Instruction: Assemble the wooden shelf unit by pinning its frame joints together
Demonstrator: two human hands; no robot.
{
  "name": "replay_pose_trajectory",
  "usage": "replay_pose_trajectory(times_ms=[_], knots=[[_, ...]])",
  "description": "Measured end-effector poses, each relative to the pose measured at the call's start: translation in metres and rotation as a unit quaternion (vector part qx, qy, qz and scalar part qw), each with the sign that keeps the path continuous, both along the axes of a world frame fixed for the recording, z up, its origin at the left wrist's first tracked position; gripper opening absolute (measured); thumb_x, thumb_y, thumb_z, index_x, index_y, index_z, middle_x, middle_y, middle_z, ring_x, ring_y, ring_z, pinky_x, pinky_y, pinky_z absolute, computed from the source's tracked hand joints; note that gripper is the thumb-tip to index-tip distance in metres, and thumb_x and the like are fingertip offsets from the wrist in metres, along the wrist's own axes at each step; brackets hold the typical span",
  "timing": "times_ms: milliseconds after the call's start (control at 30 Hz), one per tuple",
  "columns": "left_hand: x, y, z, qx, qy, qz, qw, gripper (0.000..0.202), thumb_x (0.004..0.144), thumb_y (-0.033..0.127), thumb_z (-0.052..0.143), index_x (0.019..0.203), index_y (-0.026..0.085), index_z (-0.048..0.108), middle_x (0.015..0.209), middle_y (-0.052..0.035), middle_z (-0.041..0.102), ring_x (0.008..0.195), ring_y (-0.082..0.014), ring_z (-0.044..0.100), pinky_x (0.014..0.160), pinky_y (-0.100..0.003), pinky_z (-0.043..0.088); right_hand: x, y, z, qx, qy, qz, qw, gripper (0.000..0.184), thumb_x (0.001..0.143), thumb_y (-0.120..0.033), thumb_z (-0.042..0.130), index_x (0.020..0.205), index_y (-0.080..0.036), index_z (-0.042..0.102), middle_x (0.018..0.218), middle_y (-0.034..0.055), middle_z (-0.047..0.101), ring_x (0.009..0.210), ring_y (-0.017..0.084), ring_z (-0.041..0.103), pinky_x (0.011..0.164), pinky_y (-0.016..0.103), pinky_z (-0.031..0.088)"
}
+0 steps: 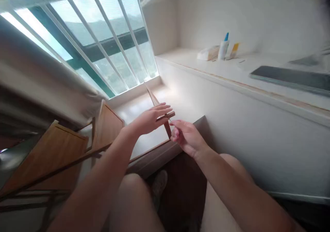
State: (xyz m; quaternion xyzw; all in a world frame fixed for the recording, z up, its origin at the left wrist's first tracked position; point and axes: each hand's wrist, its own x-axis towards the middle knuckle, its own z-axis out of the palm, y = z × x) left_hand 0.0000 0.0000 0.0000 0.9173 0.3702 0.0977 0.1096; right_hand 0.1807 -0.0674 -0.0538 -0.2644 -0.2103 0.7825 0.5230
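My left hand is stretched out, with the end of a long thin brown wooden strip held between its fingers and thumb. The strip runs back under my left forearm toward the lower left. Close to that end, my right hand is closed in a pinch, its fingertips just below the strip. A thin pale thing seems to show at those fingertips, too small to name. Behind both hands stands a wooden-edged panel, partly hidden by my left hand.
Wooden chair-like panels stand at left beside a curtain. A barred window lies ahead. On the white ledge at right are a white bottle with a blue tip, a yellow-topped container and a dark flat slab.
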Motion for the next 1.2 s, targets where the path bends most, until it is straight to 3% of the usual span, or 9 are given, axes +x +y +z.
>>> replay_pose_trajectory(times_ms=[300,700,833,933,1033,1100,1200], knots=[[0.001,0.001,0.001,-0.005,-0.009,-0.003,1.000,0.043,0.099,0.041,0.047,0.138,0.025,0.058,0.149,-0.0031,0.052,0.145,-0.0238,0.036,0.120,-0.045,0.035,-0.001,-0.002,-0.006,0.060,-0.079,-0.017,0.995,0.023,0.085,-0.036,0.070,0.089,-0.013,0.065,0.049,-0.0034,0.059,0.042,0.009,0.051,0.046,0.021,0.045],[0.000,0.002,-0.001,0.001,-0.013,-0.008,1.000,0.043,0.100,0.042,0.046,0.136,0.025,0.060,0.149,-0.0043,0.052,0.145,-0.0240,0.037,0.119,-0.045,0.036,-0.005,-0.009,-0.008,0.074,-0.103,-0.071,0.989,0.029,0.081,-0.037,0.075,0.094,-0.012,0.068,0.060,0.0015,0.068,0.052,0.011,0.059,0.056,0.023,0.054],[-0.001,0.002,-0.002,-0.001,-0.012,-0.003,1.000,0.042,0.100,0.042,0.046,0.137,0.027,0.059,0.150,-0.0027,0.051,0.146,-0.0236,0.035,0.119,-0.046,0.036,-0.008,-0.009,-0.011,0.057,-0.063,-0.066,0.994,0.026,0.079,-0.036,0.075,0.088,-0.013,0.068,0.061,0.0003,0.066,0.055,0.011,0.059,0.056,0.024,0.054],[-0.001,0.001,-0.002,-0.003,-0.012,-0.001,1.000,0.043,0.100,0.042,0.046,0.138,0.027,0.059,0.150,-0.0026,0.050,0.146,-0.0233,0.035,0.119,-0.045,0.036,-0.009,-0.008,-0.015,0.078,-0.108,-0.082,0.988,0.026,0.083,-0.040,0.071,0.082,-0.015,0.065,0.059,0.0000,0.065,0.053,0.012,0.058,0.056,0.025,0.053],[-0.001,0.001,-0.001,-0.007,-0.011,0.003,1.000,0.043,0.100,0.042,0.046,0.138,0.027,0.059,0.150,-0.0031,0.051,0.146,-0.0233,0.035,0.119,-0.044,0.036,-0.004,-0.006,-0.017,0.159,-0.256,-0.126,0.945,0.030,0.089,-0.045,0.064,0.082,-0.016,0.066,0.059,0.0007,0.066,0.052,0.013,0.059,0.056,0.026,0.050],[-0.001,0.001,-0.001,-0.009,-0.010,0.006,1.000,0.044,0.099,0.043,0.046,0.138,0.027,0.059,0.150,-0.0033,0.050,0.146,-0.0236,0.035,0.119,-0.045,0.036,0.000,-0.005,-0.018,0.228,-0.378,-0.158,0.883,0.032,0.092,-0.046,0.059,0.081,-0.017,0.067,0.059,0.0009,0.066,0.053,0.014,0.060,0.058,0.026,0.048],[0.000,0.001,0.000,-0.012,-0.011,0.006,1.000,0.044,0.100,0.044,0.045,0.137,0.027,0.059,0.151,-0.0038,0.050,0.146,-0.0241,0.035,0.119,-0.045,0.035,0.006,-0.001,-0.018,0.320,-0.518,-0.201,0.767,0.033,0.096,-0.044,0.054,0.081,-0.018,0.068,0.061,0.0016,0.067,0.056,0.015,0.061,0.062,0.026,0.044]])
